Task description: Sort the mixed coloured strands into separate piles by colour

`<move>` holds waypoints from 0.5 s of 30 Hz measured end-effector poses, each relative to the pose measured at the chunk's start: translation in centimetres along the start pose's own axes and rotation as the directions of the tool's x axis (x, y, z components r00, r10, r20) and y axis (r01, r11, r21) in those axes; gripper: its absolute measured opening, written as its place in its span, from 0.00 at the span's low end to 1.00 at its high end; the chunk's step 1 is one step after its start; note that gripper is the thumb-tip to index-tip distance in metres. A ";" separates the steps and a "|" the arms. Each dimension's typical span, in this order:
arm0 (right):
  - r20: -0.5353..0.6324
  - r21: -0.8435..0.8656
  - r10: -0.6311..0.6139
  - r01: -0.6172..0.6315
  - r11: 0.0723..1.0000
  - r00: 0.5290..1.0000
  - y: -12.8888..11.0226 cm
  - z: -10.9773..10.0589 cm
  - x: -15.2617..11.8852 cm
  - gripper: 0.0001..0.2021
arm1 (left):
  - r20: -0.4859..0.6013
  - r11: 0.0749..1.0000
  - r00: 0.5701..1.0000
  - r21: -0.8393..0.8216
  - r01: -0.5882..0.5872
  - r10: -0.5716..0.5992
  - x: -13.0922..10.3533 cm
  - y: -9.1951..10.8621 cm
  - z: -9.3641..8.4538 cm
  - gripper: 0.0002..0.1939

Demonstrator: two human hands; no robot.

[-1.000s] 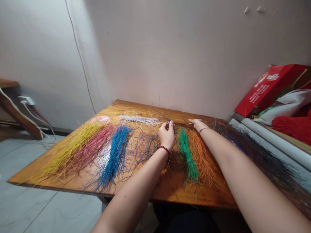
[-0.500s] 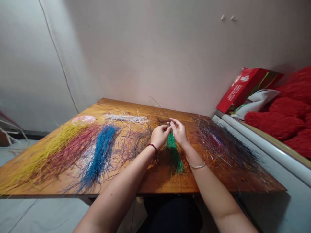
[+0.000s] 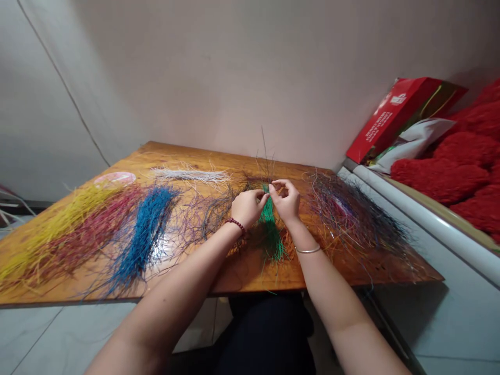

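Note:
Both hands are close together above a bundle of green strands (image 3: 269,224) on the wooden table (image 3: 250,278). My left hand (image 3: 249,207), with a dark red bead bracelet at its wrist, pinches thin dark strands (image 3: 265,156) that stick up from between the hands. My right hand (image 3: 286,199), wearing a silver bangle, has thumb and index finger pressed together at the same strands. Left of them lie loose dark and purple strands (image 3: 219,208). Orange strands (image 3: 289,242) show beside the green bundle.
Blue (image 3: 144,234), red (image 3: 94,224) and yellow strands (image 3: 58,224) lie at the left, white strands (image 3: 191,176) at the back. Mixed dark strands (image 3: 351,213) lie at the right, near a red box (image 3: 394,120) and red fluffy items (image 3: 464,161).
The camera view has shifted, so the table appears slightly higher and further left. The dark strands between my hands now point more upright.

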State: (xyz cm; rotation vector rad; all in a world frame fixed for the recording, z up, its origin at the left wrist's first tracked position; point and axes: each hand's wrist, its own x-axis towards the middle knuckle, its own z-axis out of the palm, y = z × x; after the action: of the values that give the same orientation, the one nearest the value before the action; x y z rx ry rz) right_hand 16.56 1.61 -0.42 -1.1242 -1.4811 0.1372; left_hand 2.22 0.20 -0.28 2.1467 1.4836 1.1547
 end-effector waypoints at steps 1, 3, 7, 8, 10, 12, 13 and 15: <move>-0.009 -0.029 -0.037 0.037 0.999 0.999 -0.2 -0.1 0.0 0.10 | 0.013 1.000 1.000 0.027 0.002 -0.002 -0.1 0.2 0.0 0.17; -0.014 -0.082 -0.110 0.108 0.991 0.994 -0.5 -0.2 -0.1 0.09 | 0.030 0.997 1.000 0.071 0.000 -0.002 -0.3 0.5 -0.1 0.16; 0.011 -0.139 -0.181 0.181 0.974 0.983 -0.8 -0.5 -0.1 0.08 | 0.010 0.986 1.000 0.162 -0.022 0.021 -0.6 1.0 -0.5 0.16; 0.013 -0.148 -0.185 0.185 0.971 0.983 -0.9 -0.6 -0.1 0.08 | 0.002 0.982 1.000 0.184 -0.027 0.028 -0.6 1.1 -0.5 0.17; 0.010 -0.165 -0.186 0.185 0.969 0.983 -1.0 -0.7 -0.1 0.08 | -0.010 0.975 0.999 0.217 -0.038 0.041 -0.6 1.2 -0.6 0.17; 0.006 -0.170 -0.187 0.185 0.968 0.982 -1.0 -0.7 -0.1 0.08 | -0.018 0.971 0.998 0.236 -0.048 0.053 -0.6 1.2 -0.5 0.17; 0.003 -0.166 -0.190 0.188 0.968 0.982 -1.0 -0.6 -0.2 0.09 | -0.020 0.968 0.998 0.244 -0.054 0.060 -0.6 1.2 -0.5 0.17; 0.001 -0.153 -0.195 0.193 0.969 0.981 -1.0 -0.6 -0.2 0.09 | -0.024 0.964 0.997 0.259 -0.066 0.075 -0.6 1.2 -0.4 0.17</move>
State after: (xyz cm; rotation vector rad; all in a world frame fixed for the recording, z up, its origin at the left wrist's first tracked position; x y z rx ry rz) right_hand 16.46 0.69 0.23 -1.0920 -1.6011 -0.1215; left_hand 2.62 -0.95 0.40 2.3785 1.6664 1.0757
